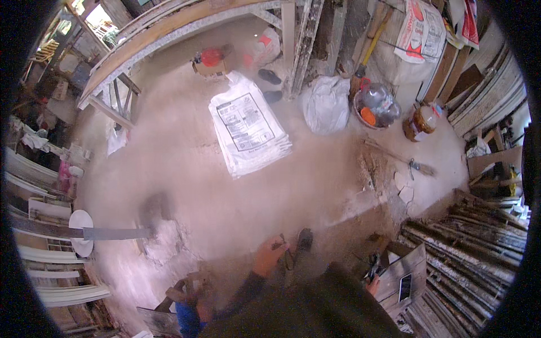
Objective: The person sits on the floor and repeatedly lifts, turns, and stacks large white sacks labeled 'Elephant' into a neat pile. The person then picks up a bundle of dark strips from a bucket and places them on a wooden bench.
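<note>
My left hand reaches forward from the lower edge in a dark sleeve. Its fingers are closed on a thin dark cord that hangs in a loop. A dark shoe shows just beyond the cord. Only a small part of my right hand shows, beside an open box at the lower right; its fingers are mostly hidden. Next to it is a dark, tangled object, too blurred to name. A flat, dark-screened device lies against the box's side.
A stack of white printed sacks lies on the dusty floor ahead. Beyond are a long wooden bench, a grey sack and a basin. A brush lies right; long wooden strips are piled at lower right.
</note>
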Demonstrator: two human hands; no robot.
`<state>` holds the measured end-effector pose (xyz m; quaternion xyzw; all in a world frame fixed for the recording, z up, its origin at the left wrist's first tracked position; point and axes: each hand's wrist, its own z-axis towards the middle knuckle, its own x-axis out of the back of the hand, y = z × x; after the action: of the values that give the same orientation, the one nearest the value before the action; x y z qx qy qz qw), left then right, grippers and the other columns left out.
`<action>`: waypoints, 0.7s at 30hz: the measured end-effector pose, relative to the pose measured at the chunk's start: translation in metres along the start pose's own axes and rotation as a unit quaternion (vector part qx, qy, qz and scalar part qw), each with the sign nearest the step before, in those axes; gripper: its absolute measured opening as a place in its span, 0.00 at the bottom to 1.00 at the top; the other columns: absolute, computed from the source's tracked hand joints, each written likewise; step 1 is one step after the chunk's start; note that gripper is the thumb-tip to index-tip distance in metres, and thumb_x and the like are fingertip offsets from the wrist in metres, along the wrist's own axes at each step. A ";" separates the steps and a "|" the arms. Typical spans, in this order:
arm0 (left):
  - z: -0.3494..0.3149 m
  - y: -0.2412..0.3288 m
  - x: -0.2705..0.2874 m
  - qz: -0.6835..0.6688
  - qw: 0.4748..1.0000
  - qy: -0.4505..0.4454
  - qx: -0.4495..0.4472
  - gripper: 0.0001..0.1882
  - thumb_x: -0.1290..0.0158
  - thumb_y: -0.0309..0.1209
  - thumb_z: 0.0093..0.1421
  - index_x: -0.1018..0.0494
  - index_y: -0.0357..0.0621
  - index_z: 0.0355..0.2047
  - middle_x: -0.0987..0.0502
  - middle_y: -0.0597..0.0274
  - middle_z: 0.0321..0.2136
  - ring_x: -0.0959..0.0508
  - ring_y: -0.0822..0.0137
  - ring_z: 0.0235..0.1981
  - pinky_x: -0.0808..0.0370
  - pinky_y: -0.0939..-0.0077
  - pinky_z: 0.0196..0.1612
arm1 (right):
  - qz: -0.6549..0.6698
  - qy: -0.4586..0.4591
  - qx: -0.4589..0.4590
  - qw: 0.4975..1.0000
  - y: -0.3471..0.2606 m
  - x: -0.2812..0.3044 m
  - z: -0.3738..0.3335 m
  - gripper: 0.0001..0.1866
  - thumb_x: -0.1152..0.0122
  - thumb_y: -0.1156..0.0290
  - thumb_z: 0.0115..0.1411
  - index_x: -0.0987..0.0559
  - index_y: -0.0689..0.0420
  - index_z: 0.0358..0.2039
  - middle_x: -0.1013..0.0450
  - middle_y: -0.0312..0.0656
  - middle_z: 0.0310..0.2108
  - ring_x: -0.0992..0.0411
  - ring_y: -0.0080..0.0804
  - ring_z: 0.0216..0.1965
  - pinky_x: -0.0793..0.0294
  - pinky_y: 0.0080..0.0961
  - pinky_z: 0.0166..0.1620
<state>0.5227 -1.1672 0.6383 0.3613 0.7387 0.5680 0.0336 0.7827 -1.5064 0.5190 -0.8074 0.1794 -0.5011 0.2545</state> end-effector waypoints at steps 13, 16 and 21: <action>0.113 0.175 0.047 -0.098 0.983 0.094 -0.120 0.09 0.49 0.32 0.54 0.31 0.38 0.28 0.30 0.69 0.23 0.32 0.80 0.27 0.34 0.84 0.32 | -0.060 -0.119 0.406 0.904 -0.387 -0.026 0.149 0.21 0.48 0.64 0.55 0.35 0.61 0.47 0.34 0.53 0.43 0.36 0.47 0.45 0.39 0.32 0.48; 0.153 0.197 0.064 -0.147 0.980 0.108 -0.081 0.07 0.49 0.31 0.55 0.31 0.39 0.26 0.30 0.71 0.23 0.33 0.81 0.27 0.35 0.85 0.32 | -0.005 -0.285 0.422 0.861 -0.487 -0.065 0.167 0.19 0.46 0.67 0.54 0.34 0.60 0.45 0.33 0.49 0.40 0.34 0.40 0.42 0.36 0.29 0.45; 0.244 0.170 0.092 -0.258 0.956 0.141 -0.014 0.06 0.50 0.29 0.55 0.30 0.40 0.26 0.30 0.70 0.22 0.32 0.79 0.27 0.35 0.85 0.33 | 0.002 -0.413 0.481 0.773 -0.626 -0.170 0.187 0.18 0.42 0.69 0.51 0.32 0.61 0.42 0.30 0.42 0.31 0.32 0.25 0.34 0.33 0.22 0.38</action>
<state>0.6517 -0.9001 0.7319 0.0742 0.7963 0.5951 0.0794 0.8992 -0.8659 0.6977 -0.7082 -0.2061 -0.1398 0.6606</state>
